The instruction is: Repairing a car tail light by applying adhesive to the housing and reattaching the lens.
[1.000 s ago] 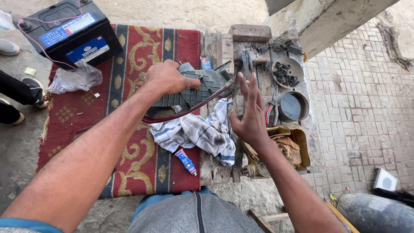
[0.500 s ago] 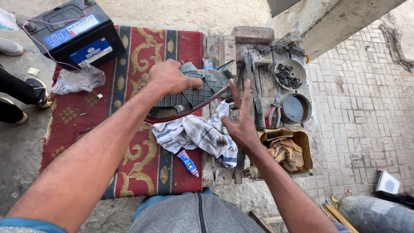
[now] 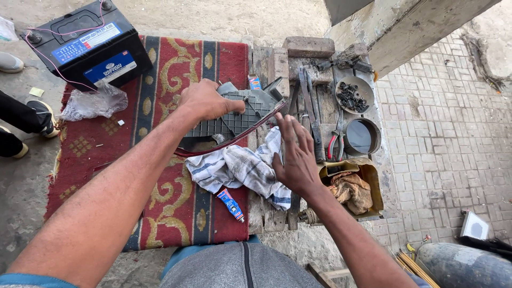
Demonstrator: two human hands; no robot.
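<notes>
A dark grey plastic cover with a grid of ribs (image 3: 237, 114) is held down by the left hand (image 3: 205, 100). The hand is laid on top of the cover, with the fingers curled over its left part. A dark red rubber strip (image 3: 234, 140) is seen along the near edge of the cover. The cover lies near the far right corner of the red carpet (image 3: 165, 202), partly over the wooden boards (image 3: 264, 58) beside it.

The right hand (image 3: 296, 157) is held flat with the fingers spread wide. Nothing is gripped by it. It is placed over the right end of a white and blue checked cloth (image 3: 237, 168), just below the cover; whether the cloth is touched cannot be told.

A small blue and red tube (image 3: 231, 205) is seen near the cloth, on the carpet's near right part. A black car battery (image 3: 88, 42) is set at the far left corner. Pliers with red handles (image 3: 337, 144) and a bowl of small dark parts (image 3: 354, 95) are set to the right.
</notes>
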